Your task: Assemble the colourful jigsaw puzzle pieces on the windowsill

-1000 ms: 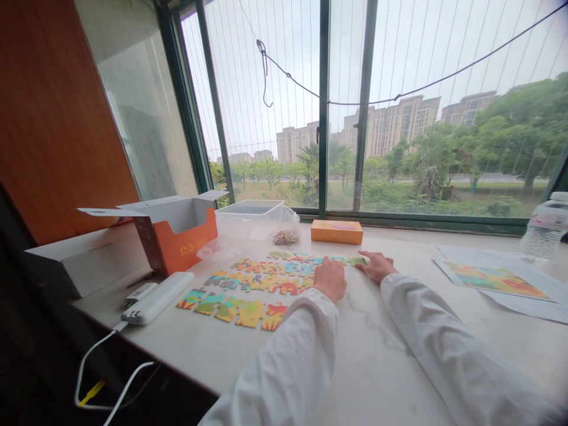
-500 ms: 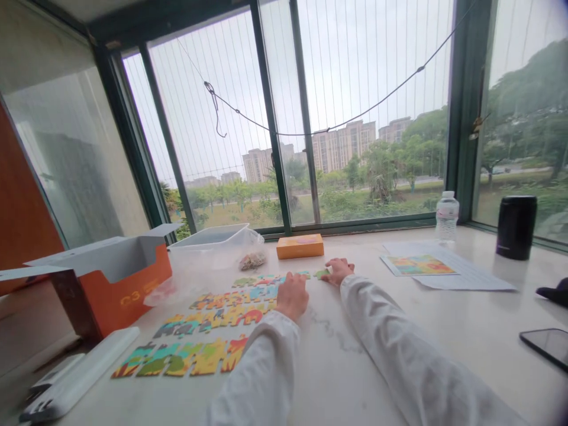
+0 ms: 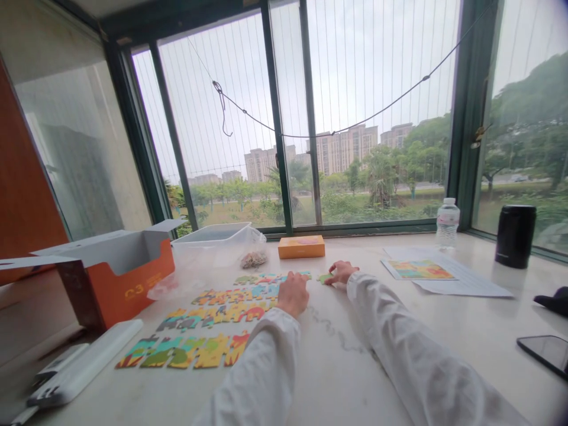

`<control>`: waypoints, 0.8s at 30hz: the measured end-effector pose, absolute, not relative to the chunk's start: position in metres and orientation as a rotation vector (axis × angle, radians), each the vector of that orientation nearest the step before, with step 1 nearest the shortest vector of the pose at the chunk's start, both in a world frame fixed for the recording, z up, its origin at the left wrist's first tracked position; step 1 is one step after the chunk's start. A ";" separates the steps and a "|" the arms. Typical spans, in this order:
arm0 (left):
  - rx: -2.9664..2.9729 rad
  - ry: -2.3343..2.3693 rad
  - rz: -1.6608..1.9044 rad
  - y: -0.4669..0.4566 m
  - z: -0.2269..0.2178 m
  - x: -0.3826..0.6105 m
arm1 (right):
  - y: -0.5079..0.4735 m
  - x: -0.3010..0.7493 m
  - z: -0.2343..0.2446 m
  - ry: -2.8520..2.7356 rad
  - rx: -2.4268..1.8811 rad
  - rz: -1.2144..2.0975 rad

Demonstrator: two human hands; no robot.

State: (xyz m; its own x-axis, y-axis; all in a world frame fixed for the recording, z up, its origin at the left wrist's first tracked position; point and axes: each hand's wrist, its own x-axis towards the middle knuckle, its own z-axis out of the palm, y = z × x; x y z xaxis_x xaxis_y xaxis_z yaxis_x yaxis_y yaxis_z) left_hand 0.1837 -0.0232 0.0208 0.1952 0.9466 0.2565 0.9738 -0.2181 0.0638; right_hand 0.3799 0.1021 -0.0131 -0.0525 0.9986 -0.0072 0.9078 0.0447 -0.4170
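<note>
My right hand (image 3: 343,273) has its fingertips closed on a small green puzzle piece (image 3: 325,277), low over the white tabletop at the right end of the far row. To its left, my left hand (image 3: 293,294) rests at the right ends of the rows with its fingers bent together; the back of the hand hides its fingertips and whatever is under them. Colourful puzzle pieces (image 3: 212,353) lie in several rows running left from that hand, with small gaps between many of them.
Behind the rows stand an orange box (image 3: 302,247), a clear plastic tub (image 3: 213,236) and a bag of bits (image 3: 254,259). An opened orange carton (image 3: 122,290) is at left. At right are a picture sheet (image 3: 417,270), water bottle (image 3: 447,223), black canister (image 3: 515,236) and phone (image 3: 548,352).
The camera view has shifted slightly. My right hand and the green puzzle piece have moved a little to the right, away from my left hand, which stays over the rows.
</note>
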 end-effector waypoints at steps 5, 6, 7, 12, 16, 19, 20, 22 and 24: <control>-2.346 -1.928 -0.371 -0.023 0.021 0.181 | 0.099 0.377 -0.019 -2.057 -1.866 0.343; -2.345 -1.936 -0.368 -0.023 0.021 0.181 | 0.099 0.375 -0.020 -2.049 -1.862 0.318; -2.343 -1.944 -0.364 -0.024 0.021 0.180 | 0.099 0.373 -0.022 -2.038 -1.860 0.293; -2.314 -1.946 -0.360 -0.025 0.021 0.179 | 0.101 0.366 -0.029 -1.985 -1.829 0.191; -2.304 -1.945 -0.342 -0.025 0.021 0.179 | 0.102 0.363 -0.034 -1.956 -1.810 0.177; -2.304 -1.956 -0.338 -0.024 0.020 0.179 | 0.100 0.361 -0.034 -1.969 -1.789 0.167; -2.305 -1.959 -0.339 -0.024 0.020 0.179 | 0.100 0.361 -0.034 -1.978 -1.781 0.162; -2.308 -1.960 -0.340 -0.024 0.020 0.179 | 0.100 0.360 -0.034 -1.996 -1.771 0.155; -2.310 -1.960 -0.339 -0.023 0.020 0.178 | 0.100 0.360 -0.035 -2.008 -1.769 0.153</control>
State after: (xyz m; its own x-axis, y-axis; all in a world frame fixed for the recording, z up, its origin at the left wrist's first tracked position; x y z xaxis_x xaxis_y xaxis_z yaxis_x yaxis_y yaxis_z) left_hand 0.1785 -0.0234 0.0197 0.1503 0.9619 0.2283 0.9827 -0.1706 0.0718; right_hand 0.3601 0.1004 -0.0350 -0.0699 0.9624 0.2623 0.9117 0.1684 -0.3748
